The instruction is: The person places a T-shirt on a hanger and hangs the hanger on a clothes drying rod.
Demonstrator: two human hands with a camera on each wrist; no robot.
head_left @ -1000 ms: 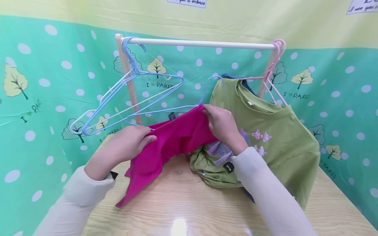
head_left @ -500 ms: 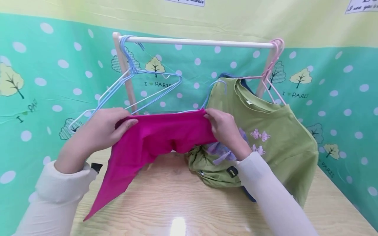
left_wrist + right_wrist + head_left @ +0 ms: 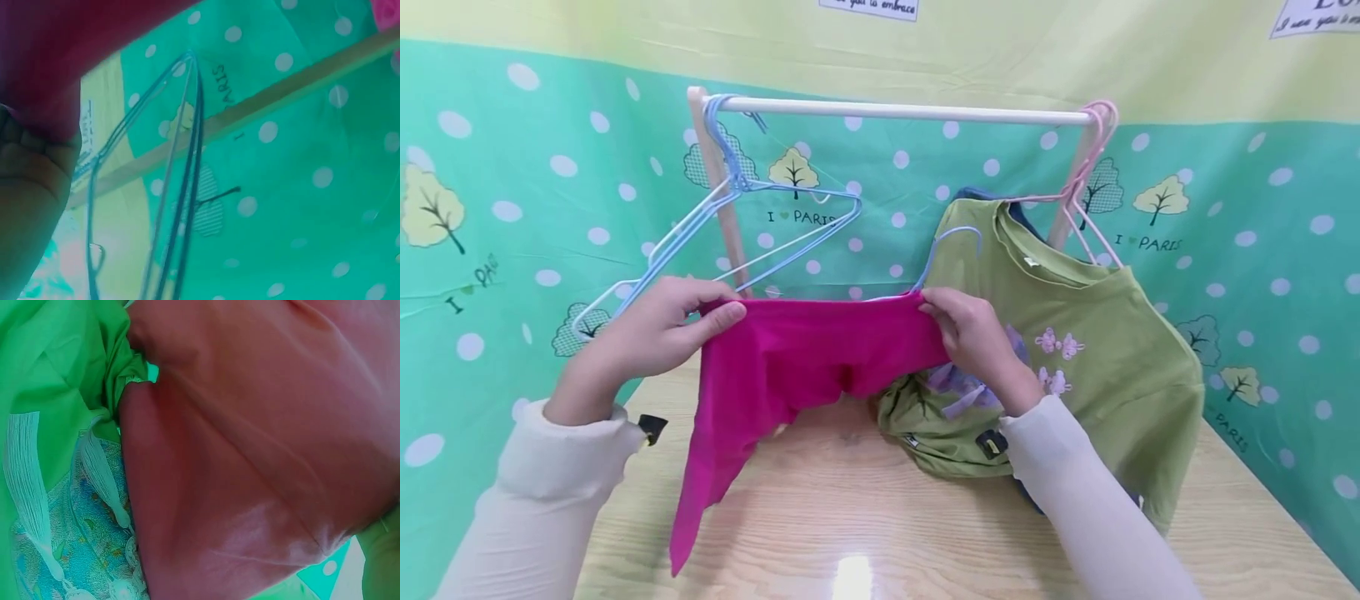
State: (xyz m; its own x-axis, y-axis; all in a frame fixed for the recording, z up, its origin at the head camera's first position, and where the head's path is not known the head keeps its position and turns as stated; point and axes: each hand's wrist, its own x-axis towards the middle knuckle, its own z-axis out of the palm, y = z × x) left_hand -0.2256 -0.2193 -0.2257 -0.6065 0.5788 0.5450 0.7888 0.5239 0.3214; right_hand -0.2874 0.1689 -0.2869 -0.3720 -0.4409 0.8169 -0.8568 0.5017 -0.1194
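Note:
A pair of magenta pants (image 3: 820, 333) hangs between my hands, its waist edge stretched nearly level and one leg trailing down left. My left hand (image 3: 658, 325) pinches the left end of the waist, thumb in front. At the other end, my right hand (image 3: 973, 337) pinches the waist beside a blue wire hanger (image 3: 927, 262). That hanger's hook rises above the right hand; most of its body is hidden behind the pants. In the left wrist view, my left hand (image 3: 31, 162) shows only partly under the fabric. Pants fabric (image 3: 262, 444) fills most of the right wrist view.
Behind stands a clothes rack with a white rail (image 3: 895, 110). Blue and white hangers (image 3: 737, 187) hang at its left, pink hangers (image 3: 1078, 183) at its right. A green shirt (image 3: 1097, 358) hangs at right, its lower part gathered on the wooden table (image 3: 820, 517).
My left hand has moved left from the middle of the pants, pulling the waist straight and flat. The right hand stays at its end, dipping slightly; the hanger's hook has dropped a little.

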